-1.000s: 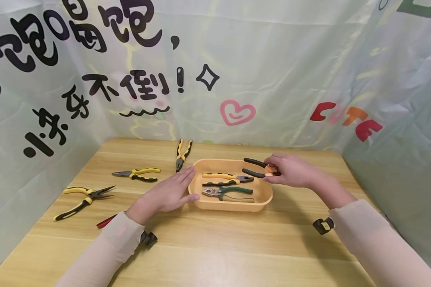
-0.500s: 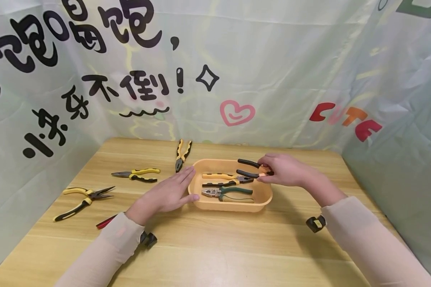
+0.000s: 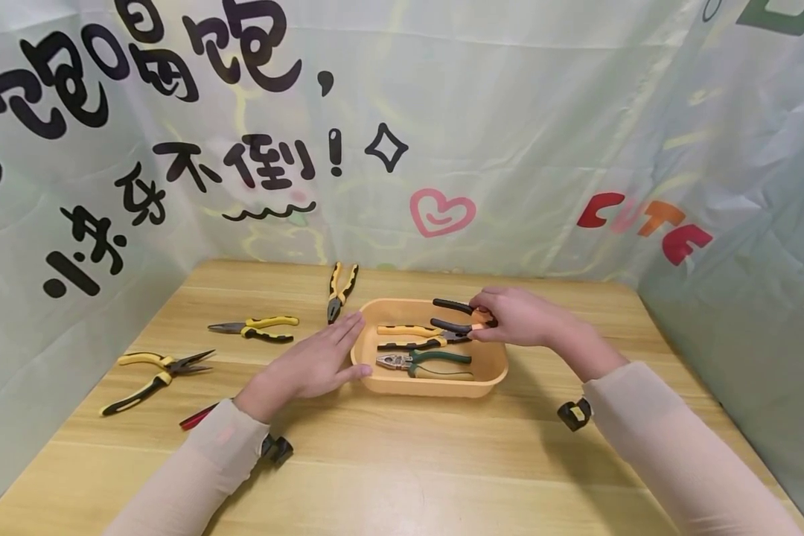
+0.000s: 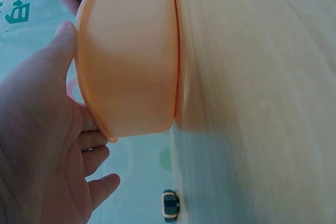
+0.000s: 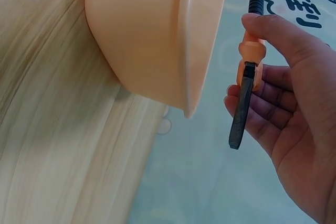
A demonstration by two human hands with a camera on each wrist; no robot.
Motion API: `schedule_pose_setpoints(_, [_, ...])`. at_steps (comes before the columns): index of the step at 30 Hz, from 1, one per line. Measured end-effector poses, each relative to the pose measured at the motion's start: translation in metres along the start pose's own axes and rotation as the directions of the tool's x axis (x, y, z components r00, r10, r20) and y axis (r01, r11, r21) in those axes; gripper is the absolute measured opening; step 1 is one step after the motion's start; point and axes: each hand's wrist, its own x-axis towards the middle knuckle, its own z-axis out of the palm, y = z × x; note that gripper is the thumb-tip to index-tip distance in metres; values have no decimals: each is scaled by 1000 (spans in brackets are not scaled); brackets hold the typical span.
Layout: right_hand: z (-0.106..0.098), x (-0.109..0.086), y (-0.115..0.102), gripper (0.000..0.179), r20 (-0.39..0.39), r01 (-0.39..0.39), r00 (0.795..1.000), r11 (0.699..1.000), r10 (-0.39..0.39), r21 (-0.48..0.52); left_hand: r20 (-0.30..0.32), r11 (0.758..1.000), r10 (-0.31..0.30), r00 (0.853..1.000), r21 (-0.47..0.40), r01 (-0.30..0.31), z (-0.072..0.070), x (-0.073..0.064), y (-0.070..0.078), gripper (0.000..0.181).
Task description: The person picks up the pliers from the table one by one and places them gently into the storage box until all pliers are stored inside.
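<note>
We observe the right hand (image 3: pixel 519 316) pinching pliers (image 5: pixel 251 52) above the right part of the tray (image 3: pixel 435 385); the left hand (image 3: pixel 318 362) rests, fingers extended, at its left rim. We note spread black handles, orange inward.

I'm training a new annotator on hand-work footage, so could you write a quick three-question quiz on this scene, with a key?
1. Multiple choice: What does the right hand hold?
a) a screwdriver
b) pliers with black grips
c) a hammer
2. True or false: The left hand touches the rim of the orange tray at its left end.
3. Count: Leaving out the held tool, how many pliers lie inside the tray, and what colours are their handles?

Key
1. b
2. True
3. Two: yellow-and-black pliers and green-and-tan pliers
</note>
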Motion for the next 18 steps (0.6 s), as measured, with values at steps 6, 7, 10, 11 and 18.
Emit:
schedule_pose_setpoints(6, [2, 8, -4, 43, 15, 13, 1000, 1000, -13, -15, -7, 1000, 6, 1000, 8, -6, 1, 0, 0, 92])
schedule_pose_setpoints(7, [2, 10, -5, 43, 17, 16, 1000, 1000, -15, -17, -7, 1000, 6, 1000, 8, -6, 1, -1, 0, 92])
schedule_pose_setpoints(10, [3, 13, -6, 44, 26, 18, 1000, 1000, -18, -19, -3, 1000, -1, 1000, 10, 1, 1, -1, 1, 92])
schedule_pose_setpoints(11, [3, 15, -6, 44, 28, 17, 999, 1000, -16, -19, 1, 1000, -3, 1000, 9, 3, 0, -1, 1, 92])
schedule_pose_setpoints(18, [7, 23, -8, 46, 50, 10, 999, 1000, -10, -4, 9, 1000, -13, 1000, 12, 13, -1, 0, 1, 93])
